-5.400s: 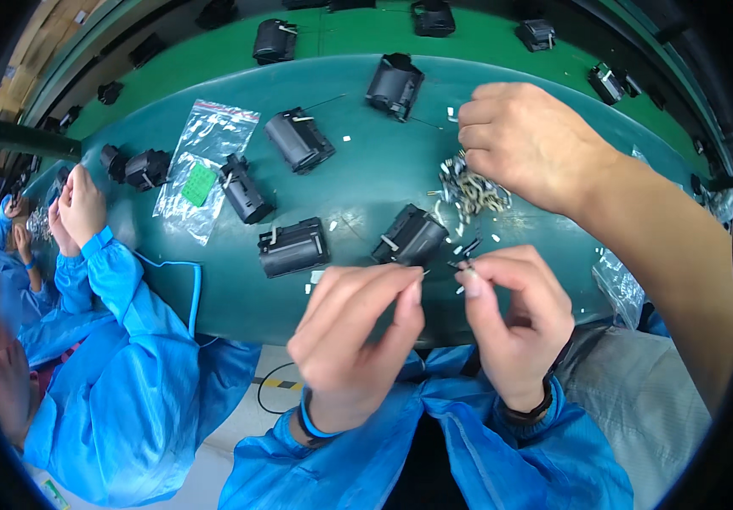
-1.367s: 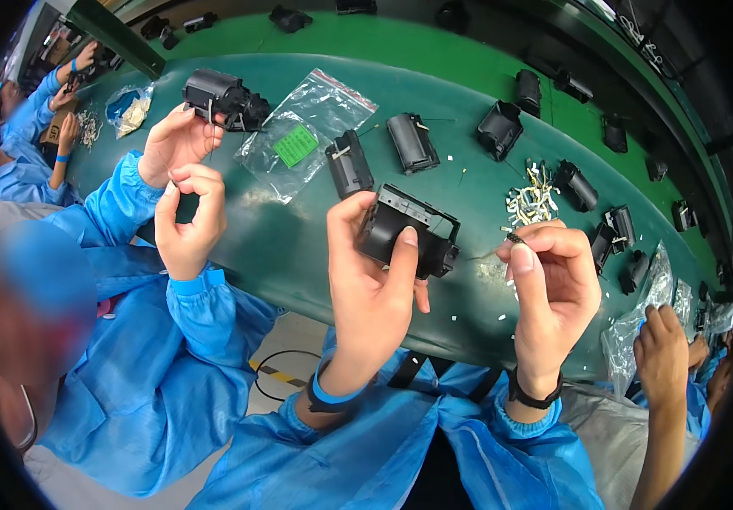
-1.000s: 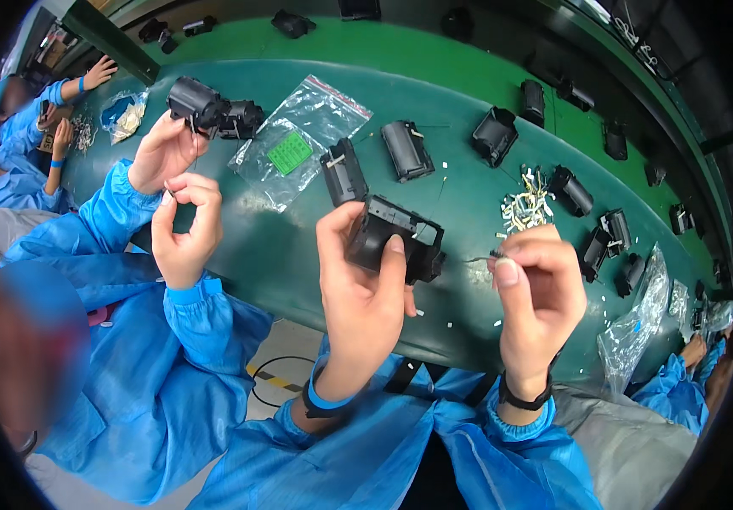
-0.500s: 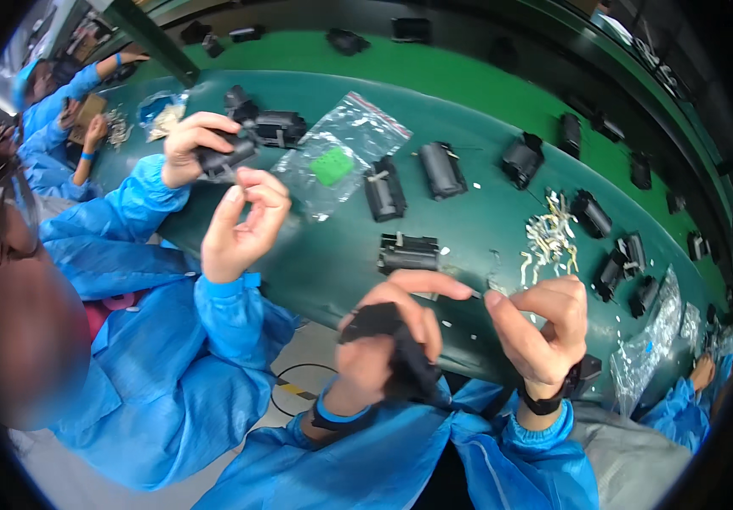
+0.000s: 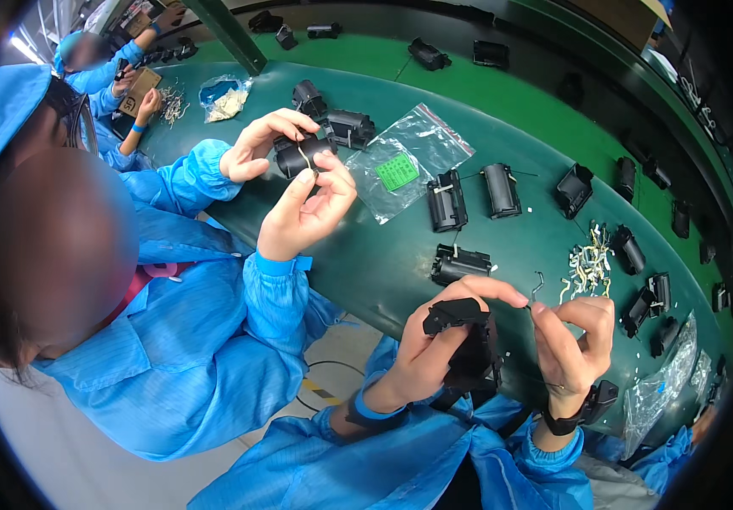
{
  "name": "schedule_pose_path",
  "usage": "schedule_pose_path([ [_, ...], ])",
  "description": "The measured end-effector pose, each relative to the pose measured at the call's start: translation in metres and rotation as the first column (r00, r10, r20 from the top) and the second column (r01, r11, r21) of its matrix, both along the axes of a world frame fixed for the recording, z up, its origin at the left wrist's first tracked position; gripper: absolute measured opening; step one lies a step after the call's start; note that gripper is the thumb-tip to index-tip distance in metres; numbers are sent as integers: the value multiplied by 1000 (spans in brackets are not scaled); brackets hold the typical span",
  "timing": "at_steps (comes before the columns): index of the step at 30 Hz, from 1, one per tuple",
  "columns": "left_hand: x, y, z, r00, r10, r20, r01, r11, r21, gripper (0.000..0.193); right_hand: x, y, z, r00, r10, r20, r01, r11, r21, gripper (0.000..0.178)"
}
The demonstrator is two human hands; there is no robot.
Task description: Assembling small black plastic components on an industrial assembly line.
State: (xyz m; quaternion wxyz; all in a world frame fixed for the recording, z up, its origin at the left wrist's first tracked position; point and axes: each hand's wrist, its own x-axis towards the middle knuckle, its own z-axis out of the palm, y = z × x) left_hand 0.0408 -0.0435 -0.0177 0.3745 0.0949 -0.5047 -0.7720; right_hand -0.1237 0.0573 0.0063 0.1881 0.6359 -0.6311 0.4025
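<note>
Clear plastic film forms the zip bag (image 5: 439, 146) lying flat on the dark green table (image 5: 366, 263); a green rectangular card (image 5: 396, 172) is seen at it, though whether it is contained in the bag or lies against it cannot be determined. Farther left, an open clear bag (image 5: 229, 100) is filled with cream-coloured parts, with blue showing at its back. Beside a co-worker at that end, a brown cardboard box (image 5: 139, 92) is noted; its contents are not visible. At the right end, a crumpled clear bag (image 5: 664, 391) is found, its film creased and glossy.

By the left hand (image 5: 417, 361), a black plastic housing (image 5: 473, 361) is gripped at the table's near edge, tilted, its frame angular and matt; the index finger is stretched toward the right hand (image 5: 572, 344). There, thumb and index finger are drawn together at the tips; whether anything is pinched between them cannot be made out. Just above, a thin, bent dark strand (image 5: 537, 283) is seen; whether it is touched is unclear.

Nearby, another black housing (image 5: 462, 265) is laid on the table, ribbed and half-cylindrical. Beyond the right hand, white and yellowish strips (image 5: 589, 265) are heaped loosely, slender and kinked. By the neighbouring co-worker's hands (image 5: 307, 208), a rounded black unit (image 5: 292, 160) is held, with a pale strand (image 5: 302, 154) across it.
</note>
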Motion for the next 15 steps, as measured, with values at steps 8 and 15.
schedule_pose_path([
  [8,-2,0,1,1000,-23,10,23,1000,5,27,-3,1,-1,1000,2,-11,-2,1000,-4,40],
  [15,-5,2,0,1000,-21,3,21,1000,21,30,-4,0,-5,1000,-2,-6,2,1000,-16,38],
])
